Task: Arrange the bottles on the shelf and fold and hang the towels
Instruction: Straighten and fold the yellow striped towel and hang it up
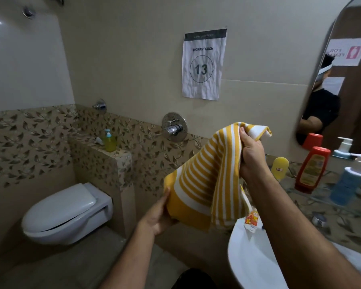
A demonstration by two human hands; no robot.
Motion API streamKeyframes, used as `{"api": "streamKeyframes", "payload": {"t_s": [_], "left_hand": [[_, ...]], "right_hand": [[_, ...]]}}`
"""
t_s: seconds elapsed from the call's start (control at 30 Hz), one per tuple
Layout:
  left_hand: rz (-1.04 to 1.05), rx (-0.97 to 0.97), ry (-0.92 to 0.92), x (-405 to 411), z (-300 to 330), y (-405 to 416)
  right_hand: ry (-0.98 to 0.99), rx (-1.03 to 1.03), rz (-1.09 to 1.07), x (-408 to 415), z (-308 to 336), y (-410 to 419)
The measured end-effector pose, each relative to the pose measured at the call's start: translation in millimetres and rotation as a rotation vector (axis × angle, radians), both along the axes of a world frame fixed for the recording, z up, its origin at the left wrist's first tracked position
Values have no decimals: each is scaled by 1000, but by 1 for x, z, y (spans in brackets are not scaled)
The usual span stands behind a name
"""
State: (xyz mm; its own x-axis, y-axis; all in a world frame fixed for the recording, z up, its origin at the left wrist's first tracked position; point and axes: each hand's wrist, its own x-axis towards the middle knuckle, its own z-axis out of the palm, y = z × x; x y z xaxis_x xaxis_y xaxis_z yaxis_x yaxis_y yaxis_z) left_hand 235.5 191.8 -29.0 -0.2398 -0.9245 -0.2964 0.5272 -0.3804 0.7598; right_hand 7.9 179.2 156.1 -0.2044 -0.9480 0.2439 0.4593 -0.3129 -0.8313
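A yellow and white striped towel point(206, 178) hangs in the air in front of me, held by both hands. My right hand point(251, 155) grips its bunched top edge up high. My left hand point(158, 217) pinches its lower left corner from below. On the glass shelf point(321, 197) under the mirror stand a yellow bottle point(279, 166), a red bottle point(312, 170) and a blue pump bottle point(348, 182). A green soap pump bottle point(109, 140) sits on the tiled ledge above the toilet.
A white sink point(254, 257) is below my right arm, with a small printed packet point(251, 221) at its rim. A white wall-hung toilet point(67, 213) with shut lid stands at left. A chrome tap valve point(174, 127) sticks out of the wall behind the towel. A mirror point(342, 80) fills the right.
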Motion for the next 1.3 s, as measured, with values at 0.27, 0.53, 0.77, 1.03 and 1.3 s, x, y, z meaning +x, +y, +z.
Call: {"api": "streamKeyframes", "payload": {"t_s": [0.27, 0.53, 0.77, 1.03, 1.3], "left_hand": [[421, -336, -307, -1, 67, -29], [154, -649, -585, -4, 124, -27], [-116, -702, -620, -24, 140, -10], [-235, -695, -664, -8, 146, 10], [-310, -488, -932, 45, 117, 14]], "right_hand": [[208, 186, 159, -54, -76, 1], [1344, 681, 583, -70, -109, 9], [753, -20, 488, -23, -37, 6], [609, -85, 628, -6, -5, 13], [534, -96, 321, -5, 19, 20]]}}
